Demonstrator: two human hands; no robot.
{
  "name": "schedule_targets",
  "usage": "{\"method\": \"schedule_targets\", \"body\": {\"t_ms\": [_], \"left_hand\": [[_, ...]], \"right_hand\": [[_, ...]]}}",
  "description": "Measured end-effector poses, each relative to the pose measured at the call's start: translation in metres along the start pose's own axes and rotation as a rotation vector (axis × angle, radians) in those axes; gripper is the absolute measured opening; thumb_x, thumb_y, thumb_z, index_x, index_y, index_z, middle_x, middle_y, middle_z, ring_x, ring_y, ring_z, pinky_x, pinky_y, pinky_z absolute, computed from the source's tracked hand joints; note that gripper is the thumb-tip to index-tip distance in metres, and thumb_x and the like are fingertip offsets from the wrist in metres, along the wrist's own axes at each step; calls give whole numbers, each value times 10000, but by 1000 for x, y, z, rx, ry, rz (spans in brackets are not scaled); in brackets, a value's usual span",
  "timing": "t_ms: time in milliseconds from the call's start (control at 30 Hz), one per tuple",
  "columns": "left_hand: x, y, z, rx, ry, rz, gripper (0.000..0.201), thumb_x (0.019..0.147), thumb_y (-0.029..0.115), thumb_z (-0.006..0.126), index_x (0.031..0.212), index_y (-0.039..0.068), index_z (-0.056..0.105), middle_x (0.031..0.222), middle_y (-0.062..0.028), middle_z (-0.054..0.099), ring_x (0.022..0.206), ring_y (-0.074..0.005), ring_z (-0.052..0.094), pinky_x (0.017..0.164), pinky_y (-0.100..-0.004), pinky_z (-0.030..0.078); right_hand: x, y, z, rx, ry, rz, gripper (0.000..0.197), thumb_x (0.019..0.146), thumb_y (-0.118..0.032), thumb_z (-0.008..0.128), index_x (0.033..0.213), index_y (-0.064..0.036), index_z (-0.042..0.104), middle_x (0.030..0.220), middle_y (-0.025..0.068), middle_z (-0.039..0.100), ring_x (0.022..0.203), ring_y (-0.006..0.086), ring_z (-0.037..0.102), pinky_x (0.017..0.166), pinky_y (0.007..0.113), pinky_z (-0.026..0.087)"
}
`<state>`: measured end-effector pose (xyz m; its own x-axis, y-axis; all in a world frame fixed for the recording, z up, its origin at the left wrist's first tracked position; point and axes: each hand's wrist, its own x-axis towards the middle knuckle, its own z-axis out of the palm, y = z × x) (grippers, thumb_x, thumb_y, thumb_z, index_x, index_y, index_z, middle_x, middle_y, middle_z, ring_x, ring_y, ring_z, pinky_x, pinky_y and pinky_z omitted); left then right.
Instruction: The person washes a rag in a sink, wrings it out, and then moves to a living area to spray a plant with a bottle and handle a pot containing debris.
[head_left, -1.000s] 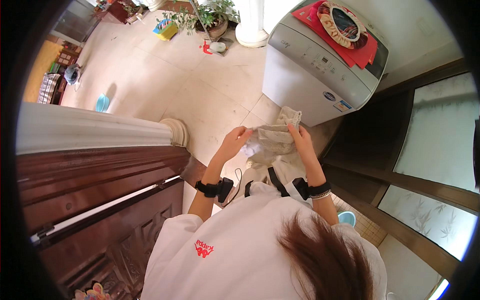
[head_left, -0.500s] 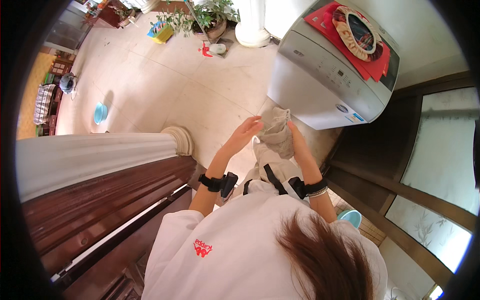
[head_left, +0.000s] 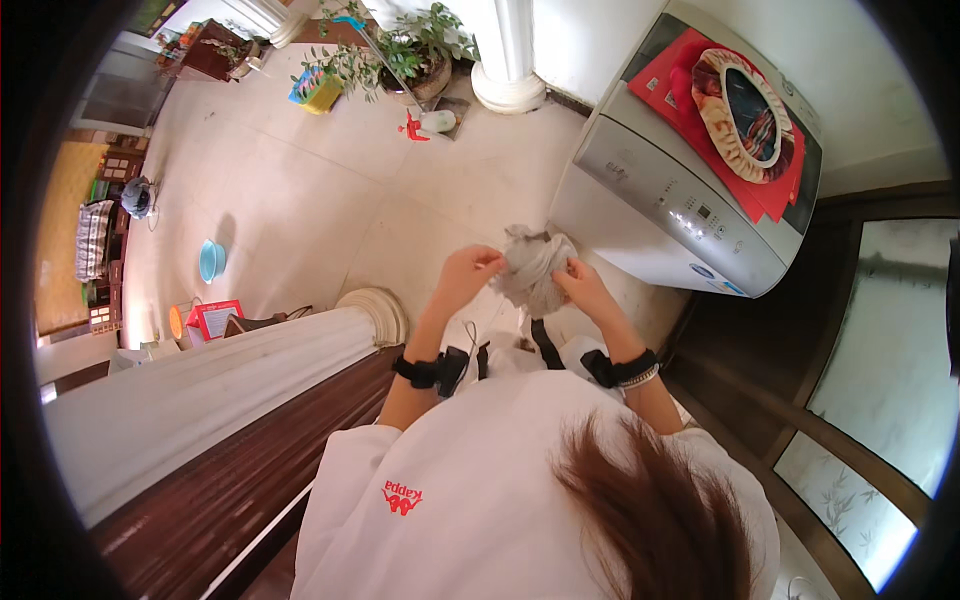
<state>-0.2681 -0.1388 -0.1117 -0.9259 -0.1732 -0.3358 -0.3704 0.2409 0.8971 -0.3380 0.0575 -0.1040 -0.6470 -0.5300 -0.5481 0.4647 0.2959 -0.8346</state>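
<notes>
A bunched grey-beige cloth (head_left: 532, 275), crumpled and loose at its edges, hangs between my hands in front of my waist. From its left side my left hand (head_left: 470, 275) pinches the edge with thumb and fingers closed. My right hand (head_left: 588, 290) grips the opposite edge, fingertips pressed together on the fabric. Both forearms wear black straps with small dark devices. To the right of the cloth stands a grey-white top-loading washing machine (head_left: 625, 205); the cloth is close to its lower front corner in the picture.
On the machine's lid lie red paper sheets (head_left: 655, 85) under a ruffled fabric cover (head_left: 706, 80). A white column (head_left: 250, 400) rises at left, a dark-framed glass door (head_left: 880, 330) at right. Ahead are a potted plant (head_left: 425, 80), a red-topped spray bottle (head_left: 437, 122) and a blue basin (head_left: 211, 260).
My left hand, open beside the cloth before, has closed on its edge. The cloth has been bunched and turned between both hands. The view has shifted, with the washing machine now lower and farther right.
</notes>
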Motion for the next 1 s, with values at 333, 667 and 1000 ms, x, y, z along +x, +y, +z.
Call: {"method": "schedule_targets", "body": {"t_ms": [333,667,1000], "left_hand": [[76,30,-63,-252,-30,9,331,794,221,497,1065,33,477,994,-87,539,888,-176,521,729,-274,426],[147,79,-115,-813,-496,-57,681,781,560,278,1289,138,114,1282,-143,246,1104,-323,355,658,-358,491],[208,76,-168,-588,-741,18,681,779,549,314,1289,138,123,1292,-118,225,1110,-287,348,646,-341,497]], "right_hand": [[62,-5,-16,-136,174,-139,207,731,-163,485,822,21,509,660,28,520,584,76,460,506,235,375],[106,-73,18,-709,682,-18,354,737,-330,462,913,-28,518,677,153,548,642,298,532,587,365,408],[183,-116,77,43,328,-113,285,774,-282,514,862,-18,572,745,12,569,692,81,507,618,229,412]]}}
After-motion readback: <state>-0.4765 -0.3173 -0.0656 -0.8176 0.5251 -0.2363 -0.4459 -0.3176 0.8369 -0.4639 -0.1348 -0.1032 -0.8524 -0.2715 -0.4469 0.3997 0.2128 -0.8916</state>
